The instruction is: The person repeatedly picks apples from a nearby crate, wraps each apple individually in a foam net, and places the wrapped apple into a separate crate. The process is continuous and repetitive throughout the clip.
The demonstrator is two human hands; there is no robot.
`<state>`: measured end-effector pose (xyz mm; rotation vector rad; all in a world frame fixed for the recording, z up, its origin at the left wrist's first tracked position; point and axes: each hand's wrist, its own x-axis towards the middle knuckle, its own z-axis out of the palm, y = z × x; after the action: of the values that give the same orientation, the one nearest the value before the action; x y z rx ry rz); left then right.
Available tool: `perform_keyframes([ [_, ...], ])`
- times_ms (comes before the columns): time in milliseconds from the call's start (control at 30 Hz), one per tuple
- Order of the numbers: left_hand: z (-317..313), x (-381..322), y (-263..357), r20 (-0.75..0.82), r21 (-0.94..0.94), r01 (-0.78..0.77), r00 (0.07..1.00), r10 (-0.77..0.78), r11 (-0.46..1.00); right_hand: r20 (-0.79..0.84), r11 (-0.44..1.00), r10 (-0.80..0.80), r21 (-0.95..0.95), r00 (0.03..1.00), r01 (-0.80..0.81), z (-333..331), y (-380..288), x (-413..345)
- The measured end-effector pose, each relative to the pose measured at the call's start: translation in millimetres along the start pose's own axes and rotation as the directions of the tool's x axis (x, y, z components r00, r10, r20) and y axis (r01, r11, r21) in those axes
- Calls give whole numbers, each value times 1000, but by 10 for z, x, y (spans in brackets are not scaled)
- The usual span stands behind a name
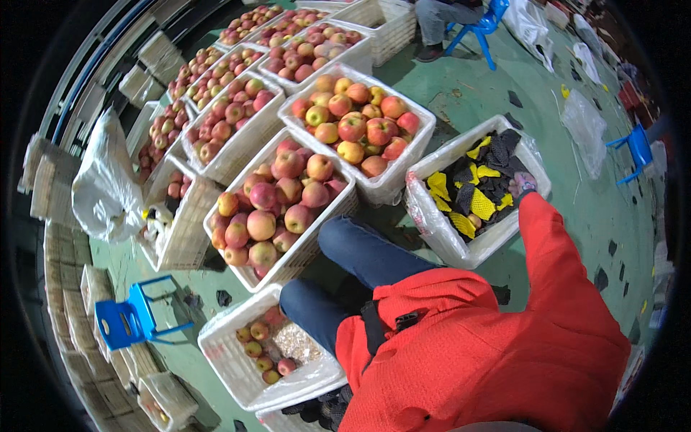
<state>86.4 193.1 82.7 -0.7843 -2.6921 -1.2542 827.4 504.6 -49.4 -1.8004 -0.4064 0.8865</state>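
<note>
My right hand [522, 184], in a patterned glove below a red sleeve, reaches into a white plastic crate [469, 258] at the right. Black and yellow foam fruit nets [482, 204] fill that crate, and an apple [475, 220] shows among them. Whether the fingers hold anything cannot be seen. My left hand is out of view. Before my knees stands a crate of red apples [261, 225]; beyond it is another crate of red and yellow apples [351, 127]. At lower left, a lined crate [227, 372] holds several small apples [259, 330] and pale shredded material.
More apple crates [232, 113] stand at the upper left, beside a large plastic bag [105, 183]. A blue chair [127, 318] is at left, another [637, 154] at far right. A person [440, 21] sits at the top. Foam scraps and plastic sheets [584, 129] litter the green floor.
</note>
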Motion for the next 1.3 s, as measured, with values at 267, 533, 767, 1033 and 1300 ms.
perform_keyframes([
  [267, 203, 42, 412, 170, -137, 89, 983, -65, 987, 370, 710, 126, -682, 920, 177, 430, 921, -119],
  [533, 62, 72, 528, 207, -175, 245, 956, -208, 953, 331, 246, 109, -923, 937, 297, 1382, 452, -142],
  [767, -252, 151, 1005, 341, -376, 331, 918, -203, 866, 684, 789, 46, -472, 728, 393, 1093, -129, -496],
  [1033, 1572, -263, 2956, 707, -660, -245, 116, 697, 710, 995, 968, -99, 104, -35, 230, 1797, -1373, -2269],
  [1300, 1261, -228, 3129, 659, -669, -299, 186, 729, 681, 923, 912, -378, 358, 71, 200, 2299, -1486, -3242],
])
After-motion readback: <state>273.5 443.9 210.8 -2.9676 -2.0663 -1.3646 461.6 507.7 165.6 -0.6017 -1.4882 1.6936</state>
